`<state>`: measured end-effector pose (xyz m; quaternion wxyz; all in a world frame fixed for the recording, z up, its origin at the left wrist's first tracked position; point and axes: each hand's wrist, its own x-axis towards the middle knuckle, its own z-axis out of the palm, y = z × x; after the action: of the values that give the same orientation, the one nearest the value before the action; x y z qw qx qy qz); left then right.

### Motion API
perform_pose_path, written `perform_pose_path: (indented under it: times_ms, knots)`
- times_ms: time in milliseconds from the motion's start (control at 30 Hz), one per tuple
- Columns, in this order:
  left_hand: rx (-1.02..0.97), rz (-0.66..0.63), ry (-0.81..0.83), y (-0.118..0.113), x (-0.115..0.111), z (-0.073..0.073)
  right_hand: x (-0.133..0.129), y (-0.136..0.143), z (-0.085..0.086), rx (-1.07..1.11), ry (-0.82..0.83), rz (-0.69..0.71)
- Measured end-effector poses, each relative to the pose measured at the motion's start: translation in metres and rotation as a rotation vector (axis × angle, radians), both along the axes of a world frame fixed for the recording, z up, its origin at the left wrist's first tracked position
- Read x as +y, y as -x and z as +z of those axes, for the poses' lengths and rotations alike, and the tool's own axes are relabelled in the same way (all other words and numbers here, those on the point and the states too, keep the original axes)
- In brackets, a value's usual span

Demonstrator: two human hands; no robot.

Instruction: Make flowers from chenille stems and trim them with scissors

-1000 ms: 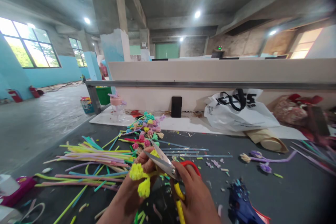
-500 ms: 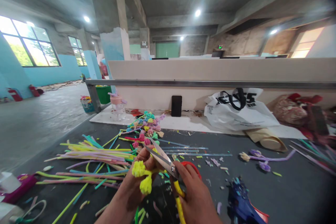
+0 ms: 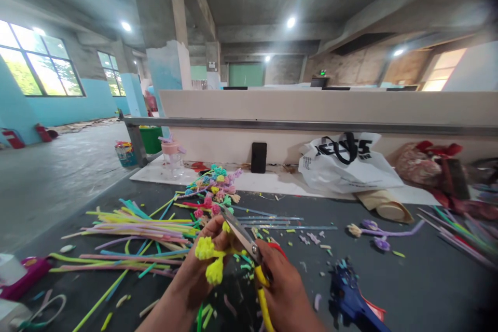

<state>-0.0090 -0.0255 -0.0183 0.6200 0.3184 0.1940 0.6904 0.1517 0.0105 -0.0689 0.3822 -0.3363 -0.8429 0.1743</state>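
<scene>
My left hand (image 3: 198,259) is closed round a yellow pipe-cleaner flower piece (image 3: 213,264), whose fuzzy heads stick out below the fingers. My right hand (image 3: 282,285) grips scissors (image 3: 247,243) with yellow and red handles. The blades point up and left, close together, with their tips beside my left fingertips and a small yellow tuft. Behind the hands lies a heap of small coloured pipe-cleaner flowers (image 3: 218,181). Left of them, loose pipe cleaners (image 3: 143,228) are spread over the dark table.
A blue glue gun (image 3: 352,295) lies at the right front, with a purple flower stem (image 3: 392,232) beyond it. Small clippings dot the dark table (image 3: 295,270). At the back stand a black phone (image 3: 259,157), a white bag (image 3: 346,163) and a jar (image 3: 172,161).
The scissor blades have closed from a slightly open position. A small yellow tuft now shows by the blades. The view has shifted slightly.
</scene>
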Motion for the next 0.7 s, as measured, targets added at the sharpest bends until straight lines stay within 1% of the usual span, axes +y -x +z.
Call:
perform_pose_path:
  times_ms: [100,233,333,400,533,700]
  knots:
    - [0.0,-0.033,-0.015,0.003,0.0,0.0,0.001,0.001,0.007,0.075,0.063,-0.009]
    - [-0.008,-0.062,-0.052,0.008,0.006,-0.008,0.005,0.0,0.018,0.165,0.153,-0.057]
    - [-0.082,-0.124,-0.07,0.01,0.009,-0.015,0.006,-0.001,0.019,0.126,0.17,-0.049]
    - [-0.126,-0.139,-0.055,0.01,0.009,-0.017,0.006,-0.002,0.017,0.082,0.16,-0.043]
    - [-0.127,-0.112,-0.038,0.01,0.007,-0.019,0.002,-0.002,0.018,-0.047,0.12,-0.056]
    - [-0.059,-0.082,-0.015,0.012,0.008,-0.023,-0.005,-0.001,0.026,-0.197,0.132,-0.04]
